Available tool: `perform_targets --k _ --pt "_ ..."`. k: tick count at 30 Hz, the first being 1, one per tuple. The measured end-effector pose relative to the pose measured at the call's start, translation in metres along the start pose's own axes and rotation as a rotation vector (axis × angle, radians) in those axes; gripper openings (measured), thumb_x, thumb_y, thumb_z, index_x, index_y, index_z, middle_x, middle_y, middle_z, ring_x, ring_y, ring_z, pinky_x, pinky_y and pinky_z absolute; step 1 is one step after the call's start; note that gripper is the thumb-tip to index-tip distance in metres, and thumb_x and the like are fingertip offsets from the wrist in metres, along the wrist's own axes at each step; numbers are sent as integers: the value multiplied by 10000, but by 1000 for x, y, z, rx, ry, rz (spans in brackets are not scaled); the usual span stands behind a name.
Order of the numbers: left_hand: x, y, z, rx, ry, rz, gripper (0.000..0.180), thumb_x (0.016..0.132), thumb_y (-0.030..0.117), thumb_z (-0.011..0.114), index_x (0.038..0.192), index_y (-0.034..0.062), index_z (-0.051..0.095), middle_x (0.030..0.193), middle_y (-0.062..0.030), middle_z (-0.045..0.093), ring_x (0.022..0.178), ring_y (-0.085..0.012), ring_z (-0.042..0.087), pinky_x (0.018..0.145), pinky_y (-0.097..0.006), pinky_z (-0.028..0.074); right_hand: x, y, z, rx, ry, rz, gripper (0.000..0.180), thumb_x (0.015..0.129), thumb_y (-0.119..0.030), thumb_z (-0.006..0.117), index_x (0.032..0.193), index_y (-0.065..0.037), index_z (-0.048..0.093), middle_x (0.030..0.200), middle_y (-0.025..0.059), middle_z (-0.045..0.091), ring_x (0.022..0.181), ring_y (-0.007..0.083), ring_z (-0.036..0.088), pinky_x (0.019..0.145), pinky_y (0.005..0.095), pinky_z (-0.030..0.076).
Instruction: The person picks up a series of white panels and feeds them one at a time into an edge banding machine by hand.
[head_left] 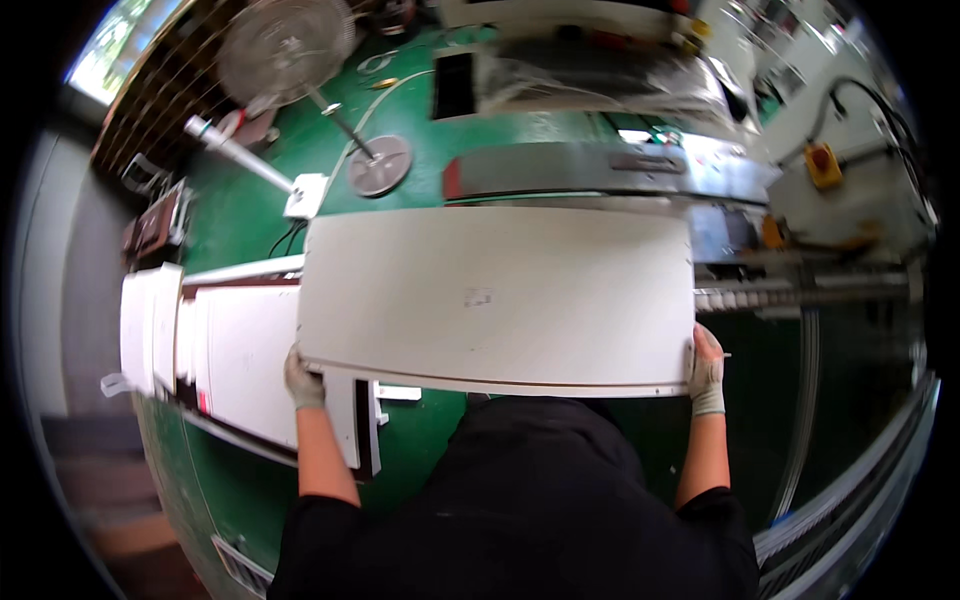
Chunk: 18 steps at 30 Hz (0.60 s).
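We hold a large, flat white rectangular board [495,300] level in front of our chest, one gloved hand at each short end. Our left hand [303,383] grips the board's near corner at about eight o'clock from the board's middle, fingers curled together around the edge, thumb side on top. Our right hand [706,370] clamps the opposite end at about four o'clock, fingers pressed together along the edge and wrapped under it; we cannot tell how far they reach beneath. Both hands wear pale knit gloves, and our bare forearms rise from dark short sleeves at six o'clock.

The board spans most of the middle of the view, above a green floor [250,210]. At nine o'clock from it lies a stack of white flat panels with dark edges [235,360], partly under the board's left end. At twelve o'clock stands a grey metal machine [600,170], and just beyond the board's right end, at three o'clock, a roller conveyor [800,295] runs outward. At eleven o'clock a round pedestal fan [285,45] stands on its disc base, well apart from us.
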<state>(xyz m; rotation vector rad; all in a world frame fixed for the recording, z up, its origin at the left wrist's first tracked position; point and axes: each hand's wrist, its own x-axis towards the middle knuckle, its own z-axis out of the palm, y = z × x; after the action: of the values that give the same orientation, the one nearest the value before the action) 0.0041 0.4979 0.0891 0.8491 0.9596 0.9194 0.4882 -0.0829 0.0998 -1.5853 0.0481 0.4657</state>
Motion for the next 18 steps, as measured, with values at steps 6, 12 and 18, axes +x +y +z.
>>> perform_targets --k 6,12,18 --pt "-46 33 12 217 -14 -93 426 1015 322 473 1239 -27 567 1201 -132 625 1097 -233 612 935 -359 510 -43 -29 8 905 219 181 698 937 -519 491 1360 35 458 1325 201 551 1202 318 539 1063 411 393" --pt "-54 24 85 305 49 -124 430 1012 348 494 1201 -28 582 1118 -115 656 997 -214 653 840 -323 553 -58 -30 77 1039 512 -11 577 933 -447 502 1335 -33 513 1351 113 552 1227 298 528 1059 422 401" --pt "-69 -6 100 256 137 -176 499 1013 420 431 1342 53 511 1298 -99 587 1152 -251 602 933 -380 540 -19 -14 79 1124 430 140 537 927 -447 522 1282 -45 546 1268 101 596 1153 281 564 1021 409 428"
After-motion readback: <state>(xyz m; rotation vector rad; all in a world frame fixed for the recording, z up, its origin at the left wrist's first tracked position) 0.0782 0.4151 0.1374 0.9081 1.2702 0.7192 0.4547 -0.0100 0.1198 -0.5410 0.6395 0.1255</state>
